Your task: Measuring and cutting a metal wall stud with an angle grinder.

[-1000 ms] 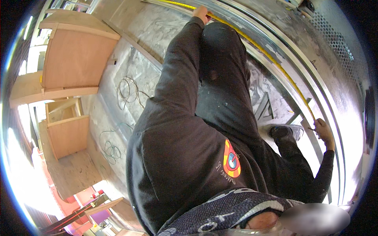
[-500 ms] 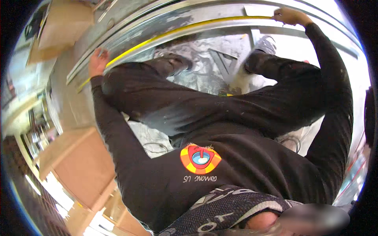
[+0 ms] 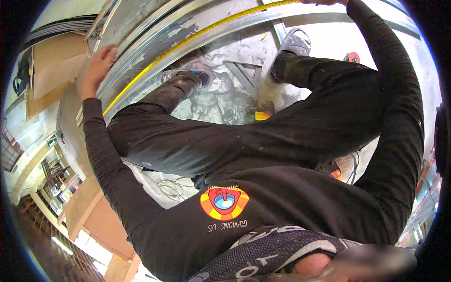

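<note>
A yellow tape measure blade (image 3: 199,34) runs in a long line over the grey metal bars (image 3: 174,57) in front of my knees. Its right end reaches my right hand (image 3: 324,1), which is closed on it and partly cut off by the picture's upper edge. On the other side, my left hand (image 3: 100,68) is raised beside the bars, fingers stretched out and apart from the tape, with nothing visible in it. The tape's left end passes out of sight behind my left knee.
Between my feet lies an angled metal frame (image 3: 244,75), with a yellow object (image 3: 263,115) nearer me. A red round object (image 3: 352,57) is beyond my right knee. Loose thin cable (image 3: 171,189) lies at my left hip. Cardboard boxes (image 3: 104,221) stand at the left.
My left hand has moved up and left, away from the tape. My right hand, still on the tape, sits higher and further left in the picture; the view has shifted too.
</note>
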Available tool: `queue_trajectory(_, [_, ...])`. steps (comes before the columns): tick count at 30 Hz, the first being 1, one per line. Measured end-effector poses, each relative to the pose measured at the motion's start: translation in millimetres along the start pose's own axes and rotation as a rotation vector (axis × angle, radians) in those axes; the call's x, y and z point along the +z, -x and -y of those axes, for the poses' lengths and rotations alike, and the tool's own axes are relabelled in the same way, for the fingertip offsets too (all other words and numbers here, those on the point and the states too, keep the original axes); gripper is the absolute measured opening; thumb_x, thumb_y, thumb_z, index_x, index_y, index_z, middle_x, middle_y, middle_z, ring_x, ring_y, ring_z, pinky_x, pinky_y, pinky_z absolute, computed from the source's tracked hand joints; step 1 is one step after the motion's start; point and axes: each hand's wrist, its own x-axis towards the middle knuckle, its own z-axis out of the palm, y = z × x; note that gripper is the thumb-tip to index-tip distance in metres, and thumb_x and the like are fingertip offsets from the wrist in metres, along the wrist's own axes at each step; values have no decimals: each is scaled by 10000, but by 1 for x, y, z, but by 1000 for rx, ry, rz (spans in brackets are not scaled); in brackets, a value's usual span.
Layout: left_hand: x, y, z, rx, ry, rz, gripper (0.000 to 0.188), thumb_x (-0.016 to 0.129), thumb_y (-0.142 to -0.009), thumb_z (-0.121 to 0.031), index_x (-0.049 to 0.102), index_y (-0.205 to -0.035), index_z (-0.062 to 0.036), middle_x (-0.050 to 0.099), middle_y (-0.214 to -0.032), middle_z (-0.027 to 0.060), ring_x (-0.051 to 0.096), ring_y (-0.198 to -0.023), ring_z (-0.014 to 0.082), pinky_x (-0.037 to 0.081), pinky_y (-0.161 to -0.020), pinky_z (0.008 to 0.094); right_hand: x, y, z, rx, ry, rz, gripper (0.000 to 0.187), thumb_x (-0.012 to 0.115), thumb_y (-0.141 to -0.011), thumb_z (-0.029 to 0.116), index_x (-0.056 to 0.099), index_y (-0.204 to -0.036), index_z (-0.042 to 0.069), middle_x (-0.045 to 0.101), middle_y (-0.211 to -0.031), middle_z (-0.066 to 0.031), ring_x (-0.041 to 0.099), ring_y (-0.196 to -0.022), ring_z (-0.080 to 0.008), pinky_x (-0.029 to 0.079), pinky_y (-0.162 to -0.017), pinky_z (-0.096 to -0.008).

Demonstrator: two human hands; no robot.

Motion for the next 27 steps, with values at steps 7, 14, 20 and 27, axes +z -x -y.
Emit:
queue_trajectory(7, [85, -17, -65, 291, -557, 370, 436, 664, -972, -323, 615, -1302, -42, 699, -1154, 152, 666, -1055, 252, 512, -916, 372, 17, -19, -33, -30, 36, -36, 550, 617, -935, 531, 715, -1164, 41, 728, -1108, -191, 675, -1015, -341, 516, -875, -438])
queue_trajectory(14, [202, -62, -88, 391, -576, 289, 416, 711, -905, -326, 661, -1173, -13, 699, -1060, 185, 669, -984, 336, 526, -880, 407, 69, -63, -93, -13, -50, -102, 497, 596, -968, 495, 696, -1149, 43, 729, -1056, -192, 675, -978, -343, 519, -842, -449])
queue_trajectory(20, [333, -86, -77, 558, -486, 144, 493, 755, -849, -354, 641, -1203, -31, 655, -1146, 194, 610, -1099, 376, 501, -935, 459, 88, -101, -100, -124, -41, -224, 351, 623, -963, 406, 708, -952, 65, 703, -821, -196, 657, -720, -349, 505, -655, -471])
queue_trajectory(27, [460, -116, -138, 613, -507, 26, 728, 833, -755, -412, 553, -1315, -40, 589, -1199, 176, 563, -1138, 363, 492, -950, 453, 137, -105, -144, -37, -36, -321, 401, 651, -923, 432, 726, -908, 39, 698, -799, -222, 679, -724, -398, 530, -647, -495])
